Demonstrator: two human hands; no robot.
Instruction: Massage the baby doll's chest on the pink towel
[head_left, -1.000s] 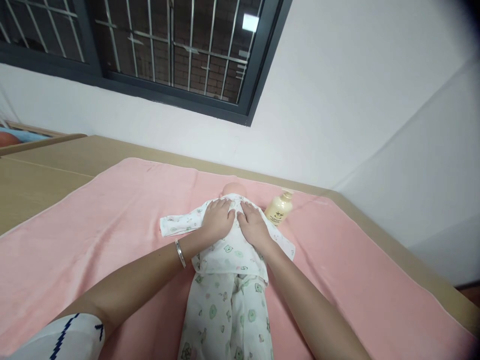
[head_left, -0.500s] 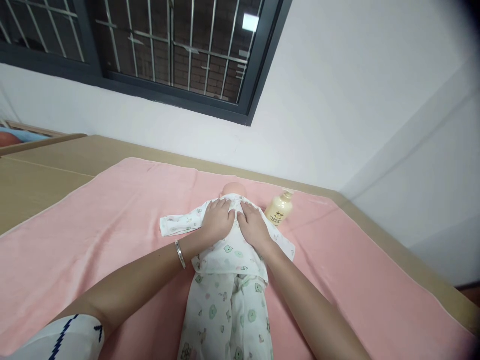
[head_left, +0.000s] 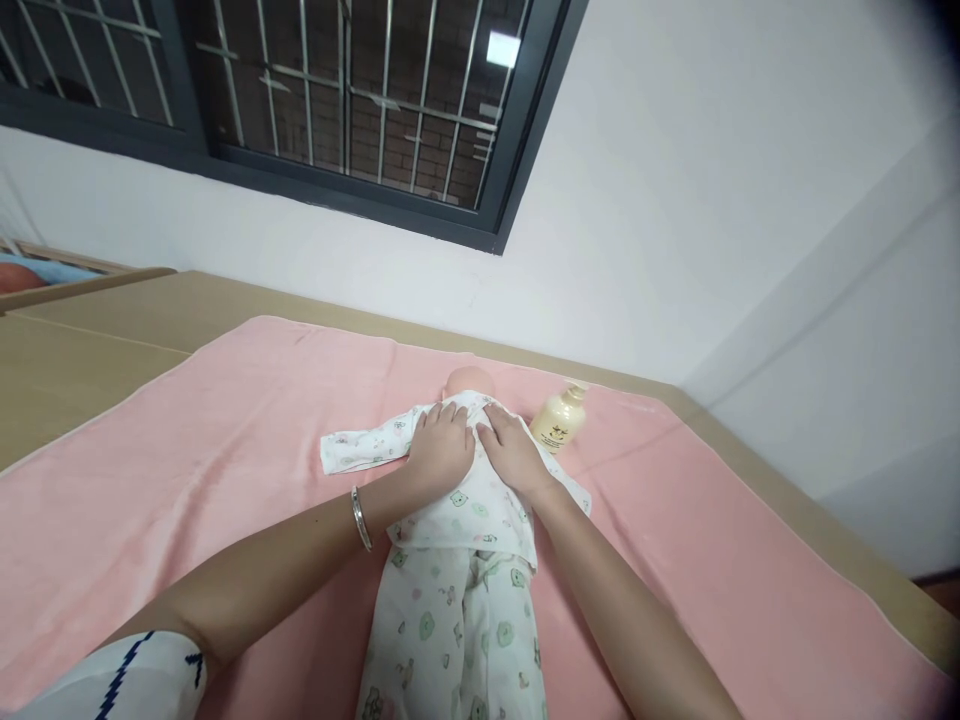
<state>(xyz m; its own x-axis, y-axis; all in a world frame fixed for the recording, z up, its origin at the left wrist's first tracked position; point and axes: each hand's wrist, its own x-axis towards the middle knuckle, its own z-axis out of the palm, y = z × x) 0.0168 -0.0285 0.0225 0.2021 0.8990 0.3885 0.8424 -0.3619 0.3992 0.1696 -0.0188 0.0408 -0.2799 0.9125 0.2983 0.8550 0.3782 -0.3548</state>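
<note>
Fingers of the left hand [head_left: 444,450] and right hand [head_left: 516,452]: extended, gripping nothing, laid palm-down on the upper torso of a clothed doll [head_left: 469,512]. Left wrist: silver bracelet [head_left: 361,519]. Pump bottle [head_left: 558,420]: near the right hand. Doll and bottle are on a creased pink blanket [head_left: 247,410], spread over a tan surface [head_left: 82,370]. Surface adjoins a white wall [head_left: 600,270]; above, a dark-framed, barred window [head_left: 352,100].

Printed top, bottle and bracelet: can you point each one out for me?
Printed top [head_left: 484,500]: head view, lower front cloth between the forearms.
Bottle [head_left: 559,420]: head view, middle of its body.
Bracelet [head_left: 360,518]: head view, on its band.
</note>
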